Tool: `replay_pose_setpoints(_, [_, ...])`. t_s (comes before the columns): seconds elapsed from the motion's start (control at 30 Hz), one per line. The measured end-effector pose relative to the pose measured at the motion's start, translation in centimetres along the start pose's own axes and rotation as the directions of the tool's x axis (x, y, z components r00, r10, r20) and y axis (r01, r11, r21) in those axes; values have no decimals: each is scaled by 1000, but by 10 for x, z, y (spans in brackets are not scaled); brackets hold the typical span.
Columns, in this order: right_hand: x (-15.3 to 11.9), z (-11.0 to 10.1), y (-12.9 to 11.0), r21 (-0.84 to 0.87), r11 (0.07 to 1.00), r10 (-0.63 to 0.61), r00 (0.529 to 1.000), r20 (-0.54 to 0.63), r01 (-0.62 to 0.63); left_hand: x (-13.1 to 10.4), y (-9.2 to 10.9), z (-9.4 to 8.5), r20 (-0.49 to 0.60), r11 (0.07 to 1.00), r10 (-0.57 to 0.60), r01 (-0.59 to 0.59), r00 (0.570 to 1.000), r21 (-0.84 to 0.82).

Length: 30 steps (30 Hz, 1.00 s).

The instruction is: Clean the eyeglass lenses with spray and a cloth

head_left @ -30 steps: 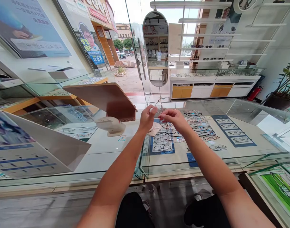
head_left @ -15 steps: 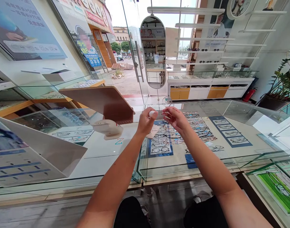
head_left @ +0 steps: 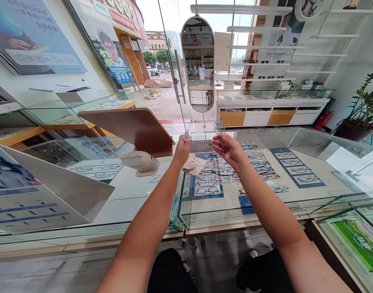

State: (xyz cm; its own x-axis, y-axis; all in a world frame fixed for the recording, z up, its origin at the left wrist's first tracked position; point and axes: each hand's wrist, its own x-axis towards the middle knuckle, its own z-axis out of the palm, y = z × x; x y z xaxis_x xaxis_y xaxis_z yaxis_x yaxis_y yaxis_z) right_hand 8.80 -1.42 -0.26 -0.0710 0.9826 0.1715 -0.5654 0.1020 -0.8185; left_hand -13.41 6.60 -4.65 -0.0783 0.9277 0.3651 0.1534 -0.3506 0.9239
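Observation:
Over the glass counter, my left hand [head_left: 182, 151] is closed round a small white bottle [head_left: 186, 135], whose narrow top points up. My right hand [head_left: 229, 150] pinches a pair of thin-rimmed eyeglasses [head_left: 218, 126]; one round lens stands above the fingers, and the rest is partly hidden by them. The bottle and the eyeglasses are apart. A crumpled pale cloth [head_left: 195, 165] lies on the counter just below and between my hands. Beneath the glass are rows of eyeglass frames [head_left: 206, 190], some on a blue display sheet.
To the left are a white bird-shaped ornament [head_left: 140, 162], a brown slanted board [head_left: 128, 124] and a folded white display card [head_left: 61, 183]. An oval mirror [head_left: 197, 65] stands beyond the counter. Another blue sheet of frames [head_left: 297, 167] lies at the right.
My left hand has moved left, away from the eyeglasses, and the bottle has turned from pointing sideways to upright. More of the cloth shows. My right hand has shifted slightly right with the eyeglasses.

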Motion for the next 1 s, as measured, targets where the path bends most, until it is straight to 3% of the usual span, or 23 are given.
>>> replay_pose_setpoints(0.13, [0, -1, -2, -22, 1000, -1, 1000, -6, 0, 12, -26, -1, 25, 987, -45, 41, 999, 155])
replay_pose_setpoints(0.3, [-1, 0, -2, -47, 999, 12, 1000, 15, -12, 5, -37, 9, 104, 955, -54, 21, 993, 295])
replay_pose_setpoints(0.6, [-5, 8, -2, -20, 1000, 14, 999, 37, -13, -1, -36, 12, 135, 891, -94, 23, 986, 454])
replay_pose_setpoints(0.77, [-4, 6, -4, -45, 999, 0, 1000, 23, 1, 3, -15, -1, -35, 773, 83, -42, 996, 633])
replay_pose_setpoints(0.87, [-4, 4, -5, -72, 997, -2, 1000, 24, 4, 6, -7, -12, -5, 652, -81, 57, 997, 756])
replay_pose_setpoints(1.0, [-5, 5, -5, -63, 998, -8, 1000, 30, 10, 7, -17, -17, 119, 455, -388, 78, 914, 887])
